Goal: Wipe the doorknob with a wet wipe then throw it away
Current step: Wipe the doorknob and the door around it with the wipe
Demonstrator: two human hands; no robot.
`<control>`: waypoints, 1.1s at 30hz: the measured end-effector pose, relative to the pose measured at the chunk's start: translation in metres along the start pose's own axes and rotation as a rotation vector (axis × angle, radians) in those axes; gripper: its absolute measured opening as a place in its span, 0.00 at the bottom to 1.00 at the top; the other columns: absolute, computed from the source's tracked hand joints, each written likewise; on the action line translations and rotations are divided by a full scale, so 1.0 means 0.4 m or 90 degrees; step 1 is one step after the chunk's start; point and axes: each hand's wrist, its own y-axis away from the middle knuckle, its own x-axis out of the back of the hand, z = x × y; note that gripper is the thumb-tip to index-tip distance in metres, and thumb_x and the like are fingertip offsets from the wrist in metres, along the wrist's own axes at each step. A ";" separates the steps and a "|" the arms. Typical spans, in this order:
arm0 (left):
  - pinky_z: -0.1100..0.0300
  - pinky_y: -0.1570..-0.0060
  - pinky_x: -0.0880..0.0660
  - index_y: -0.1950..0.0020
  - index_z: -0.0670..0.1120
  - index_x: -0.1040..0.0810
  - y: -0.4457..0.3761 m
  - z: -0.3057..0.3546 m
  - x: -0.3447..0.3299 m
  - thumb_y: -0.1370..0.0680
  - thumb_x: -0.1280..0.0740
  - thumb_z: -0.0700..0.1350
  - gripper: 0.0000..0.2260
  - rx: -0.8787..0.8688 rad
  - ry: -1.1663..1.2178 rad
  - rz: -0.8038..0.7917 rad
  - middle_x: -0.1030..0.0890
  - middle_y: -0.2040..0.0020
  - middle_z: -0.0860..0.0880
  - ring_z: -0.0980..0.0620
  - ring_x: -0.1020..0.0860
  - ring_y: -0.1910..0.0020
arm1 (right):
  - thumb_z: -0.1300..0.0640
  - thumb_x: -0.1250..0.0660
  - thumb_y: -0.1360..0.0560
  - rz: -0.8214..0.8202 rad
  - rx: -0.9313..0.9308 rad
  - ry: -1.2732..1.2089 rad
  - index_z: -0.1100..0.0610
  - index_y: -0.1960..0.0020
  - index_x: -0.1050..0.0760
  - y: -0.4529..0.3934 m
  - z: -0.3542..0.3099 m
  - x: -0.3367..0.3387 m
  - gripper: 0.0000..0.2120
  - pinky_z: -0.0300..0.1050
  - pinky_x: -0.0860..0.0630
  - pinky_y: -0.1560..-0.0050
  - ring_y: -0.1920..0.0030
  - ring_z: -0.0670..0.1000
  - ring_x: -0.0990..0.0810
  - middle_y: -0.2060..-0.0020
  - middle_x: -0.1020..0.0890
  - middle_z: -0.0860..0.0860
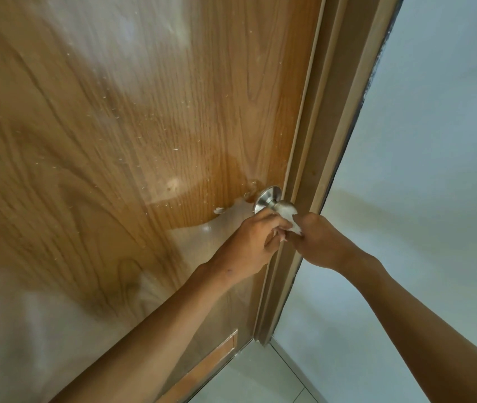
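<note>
A silver metal doorknob (pixel 272 199) with a round base plate sticks out of a wooden door (pixel 132 135) near its right edge. A white wet wipe (pixel 289 215) is draped over the knob's front and hangs just below it. My left hand (pixel 256 239) is curled under the knob with its fingers closed on the wipe's left part. My right hand (pixel 318 239) pinches the wipe's right part from the other side. The two hands nearly touch, and most of the knob's ball is hidden by the wipe.
A brown door frame (pixel 318 158) runs beside the knob, with a pale wall (pixel 423 175) to its right. Light floor tiles (pixel 260 376) show at the bottom. The door carries a peeling clear film.
</note>
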 end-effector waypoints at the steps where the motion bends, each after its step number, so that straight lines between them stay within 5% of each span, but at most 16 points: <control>1: 0.68 0.46 0.24 0.44 0.43 0.20 0.005 0.002 -0.008 0.23 0.32 0.36 0.09 0.029 0.055 0.011 0.21 0.47 0.51 0.58 0.21 0.48 | 0.58 0.35 0.21 0.016 -0.012 -0.037 0.57 0.43 0.25 0.006 0.004 -0.004 0.08 0.26 0.30 0.66 0.60 0.48 0.21 0.60 0.22 0.46; 6: 0.65 0.47 0.22 0.48 0.43 0.17 0.016 0.015 -0.029 0.23 0.32 0.35 0.07 0.204 0.276 0.080 0.17 0.49 0.48 0.56 0.19 0.49 | 0.50 0.29 0.26 0.093 -0.081 -0.350 0.49 0.42 0.28 0.064 0.012 -0.027 0.15 0.30 0.25 0.65 0.56 0.45 0.20 0.52 0.22 0.45; 12: 0.66 0.47 0.23 0.47 0.45 0.18 0.003 0.030 -0.016 0.23 0.33 0.36 0.08 0.173 0.277 0.085 0.16 0.49 0.50 0.59 0.19 0.49 | 0.58 0.32 0.23 0.275 -0.121 -0.556 0.52 0.47 0.18 0.086 0.009 -0.034 0.07 0.39 0.22 0.59 0.54 0.52 0.17 0.55 0.15 0.50; 16: 0.66 0.45 0.24 0.42 0.46 0.21 -0.027 0.030 0.007 0.21 0.37 0.35 0.11 0.174 0.195 0.196 0.19 0.44 0.51 0.59 0.21 0.45 | 0.59 0.36 0.21 0.465 -0.089 -0.355 0.53 0.40 0.19 0.046 -0.002 -0.011 0.12 0.29 0.24 0.56 0.53 0.42 0.18 0.50 0.16 0.44; 18: 0.64 0.41 0.25 0.40 0.46 0.23 -0.039 0.031 0.015 0.21 0.40 0.33 0.14 0.186 0.166 0.215 0.19 0.42 0.51 0.58 0.22 0.42 | 0.56 0.39 0.20 0.438 0.052 -0.219 0.53 0.35 0.23 0.036 -0.015 -0.019 0.15 0.27 0.26 0.47 0.45 0.41 0.21 0.43 0.19 0.44; 21: 0.66 0.41 0.25 0.41 0.46 0.23 -0.045 0.040 0.023 0.20 0.41 0.33 0.14 0.170 0.130 0.227 0.20 0.42 0.50 0.57 0.22 0.42 | 0.56 0.41 0.19 0.262 0.273 0.059 0.58 0.30 0.28 0.028 0.005 -0.073 0.18 0.42 0.32 0.30 0.30 0.49 0.29 0.33 0.25 0.52; 23: 0.68 0.42 0.26 0.41 0.46 0.23 -0.048 0.044 0.027 0.20 0.42 0.34 0.13 0.163 0.121 0.228 0.20 0.42 0.49 0.56 0.23 0.40 | 0.60 0.38 0.20 0.265 0.322 0.151 0.61 0.32 0.27 0.016 0.026 -0.095 0.17 0.53 0.34 0.28 0.28 0.54 0.31 0.33 0.25 0.57; 28: 0.75 0.46 0.29 0.37 0.46 0.26 -0.046 0.039 0.042 0.20 0.41 0.34 0.14 0.155 0.055 0.139 0.23 0.37 0.49 0.54 0.24 0.38 | 0.62 0.35 0.22 0.381 0.326 0.096 0.62 0.36 0.23 -0.005 0.029 -0.122 0.15 0.53 0.29 0.32 0.33 0.54 0.27 0.37 0.21 0.58; 33: 0.75 0.45 0.33 0.34 0.48 0.28 -0.043 0.020 0.058 0.19 0.43 0.36 0.15 0.166 0.030 0.045 0.25 0.35 0.51 0.56 0.27 0.36 | 0.53 0.41 0.20 0.428 0.216 -0.033 0.59 0.35 0.23 -0.016 0.002 -0.125 0.17 0.32 0.32 0.35 0.36 0.42 0.28 0.38 0.22 0.47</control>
